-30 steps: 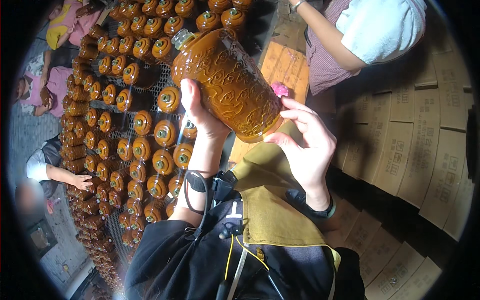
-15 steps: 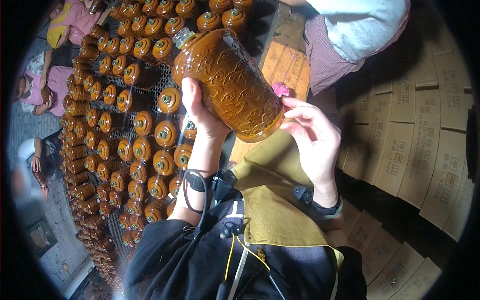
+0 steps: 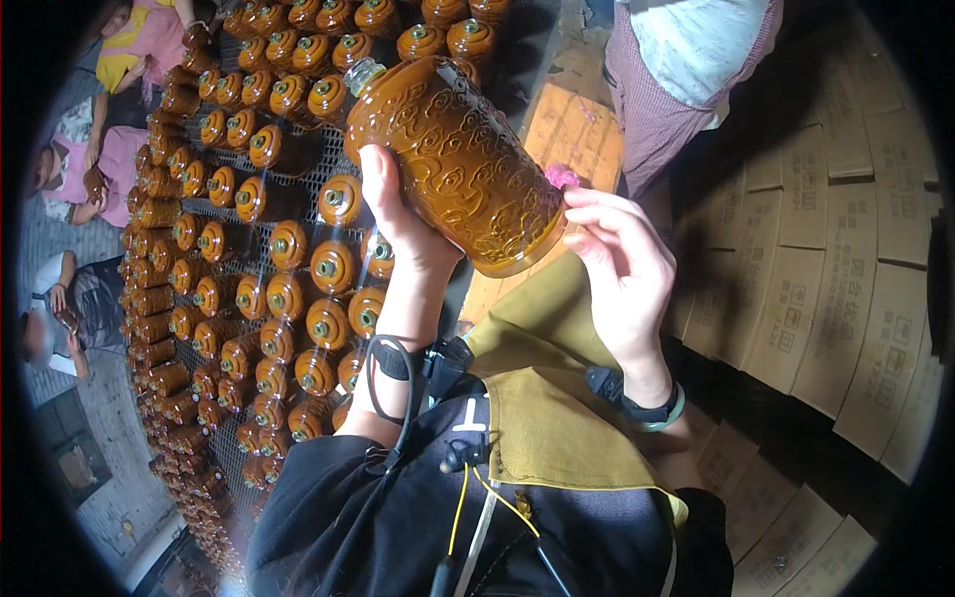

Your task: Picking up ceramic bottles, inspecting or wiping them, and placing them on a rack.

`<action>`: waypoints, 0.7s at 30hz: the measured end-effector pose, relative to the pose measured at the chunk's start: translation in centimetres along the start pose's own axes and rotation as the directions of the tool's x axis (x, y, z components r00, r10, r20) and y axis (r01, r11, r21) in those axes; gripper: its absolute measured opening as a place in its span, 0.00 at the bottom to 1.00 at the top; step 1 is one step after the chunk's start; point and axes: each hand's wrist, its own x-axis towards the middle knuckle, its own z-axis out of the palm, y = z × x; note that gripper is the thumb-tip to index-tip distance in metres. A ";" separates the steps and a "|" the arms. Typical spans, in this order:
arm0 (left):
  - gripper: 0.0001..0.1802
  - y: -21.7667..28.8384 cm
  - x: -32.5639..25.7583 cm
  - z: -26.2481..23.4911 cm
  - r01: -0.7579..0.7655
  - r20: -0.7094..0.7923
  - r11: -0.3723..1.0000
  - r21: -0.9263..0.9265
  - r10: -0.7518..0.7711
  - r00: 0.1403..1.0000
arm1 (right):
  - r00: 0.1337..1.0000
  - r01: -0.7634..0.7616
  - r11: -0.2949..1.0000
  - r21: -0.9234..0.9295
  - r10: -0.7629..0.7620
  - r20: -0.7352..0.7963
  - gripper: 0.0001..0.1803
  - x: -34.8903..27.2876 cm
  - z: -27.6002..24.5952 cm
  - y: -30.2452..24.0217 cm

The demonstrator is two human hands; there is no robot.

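A large amber-brown glazed bottle with a raised swirling pattern and a clear neck is tilted, its neck toward the upper left. My left hand is wrapped round its near side, thumb up along the wall. By the base rim is my right hand, its fingers drawn together in a pinch. Whatever that pinch may hold is too small to make out. Just behind the base shows a bright pink crumpled bundle, partly hidden by the bottle.
Rows of similar brown bottles stand on a wire mesh rack to the left. Beyond the bottle is a wooden bench. Stacked cardboard boxes line the right. One person is near at the top; several others sit at the far left.
The bottle has turned slightly in my left hand, and my right hand stays at its base. The person at the top has shifted a little left; people at the far left have moved.
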 end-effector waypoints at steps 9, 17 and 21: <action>0.34 0.6 -1.0 0.8 -0.102 0.158 0.995 -0.010 0.102 0.982 | 1.000 0.004 0.999 -0.036 -0.003 0.019 0.08 -0.2 0.0 0.7; 0.29 -0.4 -0.3 -0.5 -0.107 0.066 0.994 0.001 0.106 0.992 | 1.000 0.014 0.999 -0.038 -0.014 0.019 0.06 0.0 -0.4 1.0; 0.26 -1.2 0.3 -1.9 -0.104 0.077 0.994 -0.011 0.105 0.991 | 0.993 -0.104 0.995 -0.006 0.105 0.048 0.07 0.5 -0.7 0.3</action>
